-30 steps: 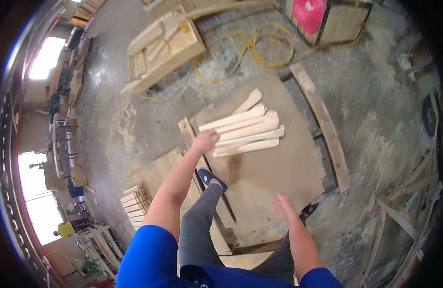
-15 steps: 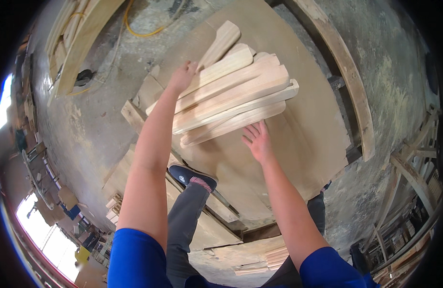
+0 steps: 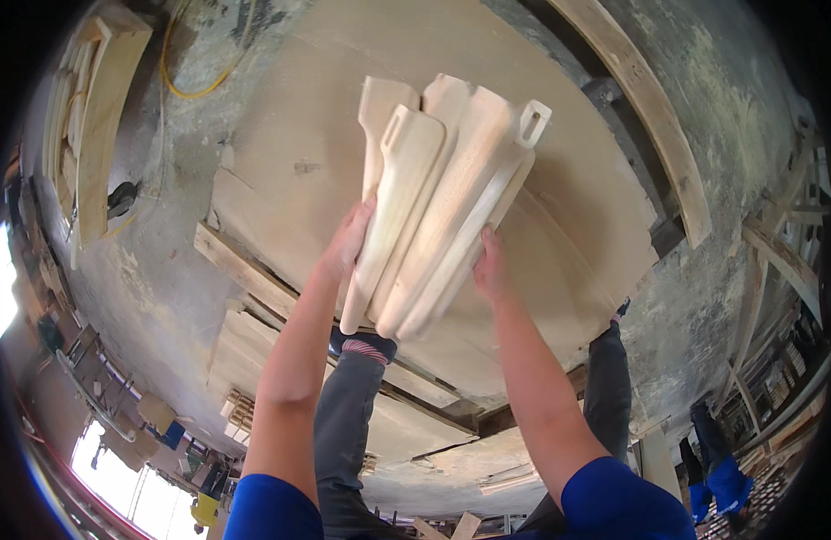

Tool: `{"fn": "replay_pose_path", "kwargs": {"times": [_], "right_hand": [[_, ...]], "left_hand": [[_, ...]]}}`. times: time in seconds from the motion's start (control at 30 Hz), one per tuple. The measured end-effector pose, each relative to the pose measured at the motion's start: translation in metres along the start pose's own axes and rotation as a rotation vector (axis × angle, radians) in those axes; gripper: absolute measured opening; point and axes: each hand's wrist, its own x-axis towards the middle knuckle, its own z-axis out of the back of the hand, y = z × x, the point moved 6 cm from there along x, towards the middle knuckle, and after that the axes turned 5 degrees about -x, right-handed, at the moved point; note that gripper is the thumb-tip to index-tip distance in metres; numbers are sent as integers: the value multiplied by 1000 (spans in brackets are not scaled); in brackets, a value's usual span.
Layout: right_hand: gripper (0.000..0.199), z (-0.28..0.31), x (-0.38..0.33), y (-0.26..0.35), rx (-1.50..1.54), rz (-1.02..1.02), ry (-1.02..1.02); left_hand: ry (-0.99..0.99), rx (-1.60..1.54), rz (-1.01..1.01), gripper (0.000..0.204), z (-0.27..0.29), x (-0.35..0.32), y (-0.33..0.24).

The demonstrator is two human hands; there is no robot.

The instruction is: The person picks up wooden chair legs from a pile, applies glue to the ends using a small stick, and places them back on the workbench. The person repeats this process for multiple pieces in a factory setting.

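Head view: both hands carry a stack of shaped wooden blanks (image 3: 438,202).
Left hand (image 3: 348,243) at 9 o'clock and right hand (image 3: 489,268) at 4 o'clock clamp the stack's sides above the plywood sheet (image 3: 280,171); best squeezed evenly and kept level, lest pieces slide.

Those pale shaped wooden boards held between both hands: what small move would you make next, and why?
Probably squeeze the pale shaped wooden boards into an even bundle before carrying them. The left hand and right hand press only on the sides near the lower ends, and the pieces are fanned out unevenly at the top above the large plywood sheet, so one could slip.
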Motion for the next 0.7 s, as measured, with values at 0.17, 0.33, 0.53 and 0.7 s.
{"fn": "replay_pose_path", "kwargs": {"times": [0.17, 0.33, 0.53, 0.7], "right_hand": [[79, 46, 2, 25, -60, -172, 132], [93, 42, -10, 44, -328, -158, 129], [104, 61, -25, 41, -330, -354, 61], [102, 88, -42, 25, -244, -347, 88]], "left_hand": [[153, -279, 6, 78, -54, -1, 29], [74, -428, 133, 83, -66, -10, 59], [196, -318, 131, 89, -90, -33, 56], [329, -419, 132, 83, -123, -55, 53]]}}
